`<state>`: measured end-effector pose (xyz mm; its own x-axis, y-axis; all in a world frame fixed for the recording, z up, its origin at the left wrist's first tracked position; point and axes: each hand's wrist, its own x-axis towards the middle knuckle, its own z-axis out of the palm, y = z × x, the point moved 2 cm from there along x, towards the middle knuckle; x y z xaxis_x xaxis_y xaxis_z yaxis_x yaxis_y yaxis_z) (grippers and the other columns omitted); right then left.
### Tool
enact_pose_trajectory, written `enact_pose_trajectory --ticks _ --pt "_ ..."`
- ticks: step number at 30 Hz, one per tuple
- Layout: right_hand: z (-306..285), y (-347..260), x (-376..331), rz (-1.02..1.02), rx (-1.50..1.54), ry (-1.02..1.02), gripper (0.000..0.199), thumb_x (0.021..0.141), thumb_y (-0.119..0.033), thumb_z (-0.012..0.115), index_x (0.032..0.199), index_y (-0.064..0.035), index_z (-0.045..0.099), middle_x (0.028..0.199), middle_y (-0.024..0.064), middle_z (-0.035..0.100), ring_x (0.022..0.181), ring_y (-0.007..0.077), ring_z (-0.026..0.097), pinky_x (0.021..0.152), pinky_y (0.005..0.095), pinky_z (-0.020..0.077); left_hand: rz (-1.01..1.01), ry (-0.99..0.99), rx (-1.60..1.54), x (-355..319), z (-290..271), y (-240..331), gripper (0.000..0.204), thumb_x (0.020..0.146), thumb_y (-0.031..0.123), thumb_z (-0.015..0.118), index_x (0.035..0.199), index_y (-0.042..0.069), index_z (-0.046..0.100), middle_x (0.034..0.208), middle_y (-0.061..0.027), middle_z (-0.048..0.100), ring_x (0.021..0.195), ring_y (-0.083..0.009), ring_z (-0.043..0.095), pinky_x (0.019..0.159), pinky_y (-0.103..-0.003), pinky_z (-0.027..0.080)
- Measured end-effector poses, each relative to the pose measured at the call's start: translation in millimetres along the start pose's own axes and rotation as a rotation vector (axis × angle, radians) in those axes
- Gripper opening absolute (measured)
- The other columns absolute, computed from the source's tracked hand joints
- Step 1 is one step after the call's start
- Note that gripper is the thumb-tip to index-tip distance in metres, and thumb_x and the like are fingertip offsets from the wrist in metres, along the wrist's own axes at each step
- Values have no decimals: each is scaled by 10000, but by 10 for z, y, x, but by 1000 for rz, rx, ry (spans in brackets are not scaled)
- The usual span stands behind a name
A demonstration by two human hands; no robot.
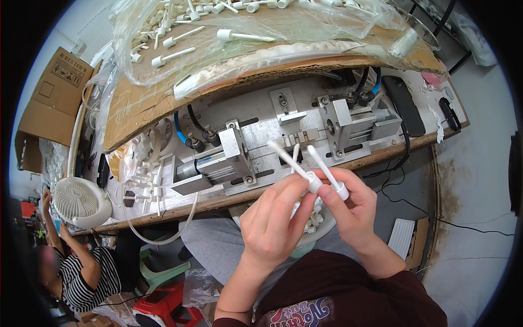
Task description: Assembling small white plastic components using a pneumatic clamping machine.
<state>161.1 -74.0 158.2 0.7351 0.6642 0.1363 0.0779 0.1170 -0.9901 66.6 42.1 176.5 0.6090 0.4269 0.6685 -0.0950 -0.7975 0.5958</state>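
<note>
My left hand (274,219) is closed around a white cap with a long stem (287,158), the stem slanting up and to the left. Another white stemmed cap (321,163) sits between the fingers and thumb of my right hand (351,211). The two caps are close together, open rims facing up toward me. A third thin white stem (296,152) shows between them; which hand has it I cannot tell. Below my hands, a round bowl or basket (327,226) on my lap holds more white pieces, partly hidden by my hands.
A metal fixture with a left cylinder (212,163) and a right cylinder (357,128) spans the bench. Above it, a cardboard sheet (141,109) carries many stemmed caps under plastic. A white fan (81,203), a black phone (403,106) and a marker (450,114) lie around. Another person (90,267) sits lower left.
</note>
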Motion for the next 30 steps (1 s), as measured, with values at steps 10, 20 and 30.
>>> enact_pose_trajectory --ticks 10,20,30 --pt "-282 221 47 118 328 67 250 1068 -228 432 930 -45 530 724 -33 453 622 33 368 560 193 300 86 -286 403 14 52 -192 276 763 -4 760 1036 15 734 1134 -82 723 765 -210 676 685 -313 542" --pt "-240 -70 71 -45 8 125 303 934 11 626 1236 45 615 1027 114 671 771 68 593 645 195 487 18 -410 425 201 4 -153 278 773 98 787 1042 43 740 1136 -73 729 659 -219 673 599 -310 522" --pt "-249 -206 146 -143 -73 3 397 935 25 616 1331 21 590 1230 158 569 1070 225 662 852 284 571 40 -35 245 1408 -419 -207 279 834 169 773 1081 51 724 1002 -124 733 817 -225 688 747 -346 552"
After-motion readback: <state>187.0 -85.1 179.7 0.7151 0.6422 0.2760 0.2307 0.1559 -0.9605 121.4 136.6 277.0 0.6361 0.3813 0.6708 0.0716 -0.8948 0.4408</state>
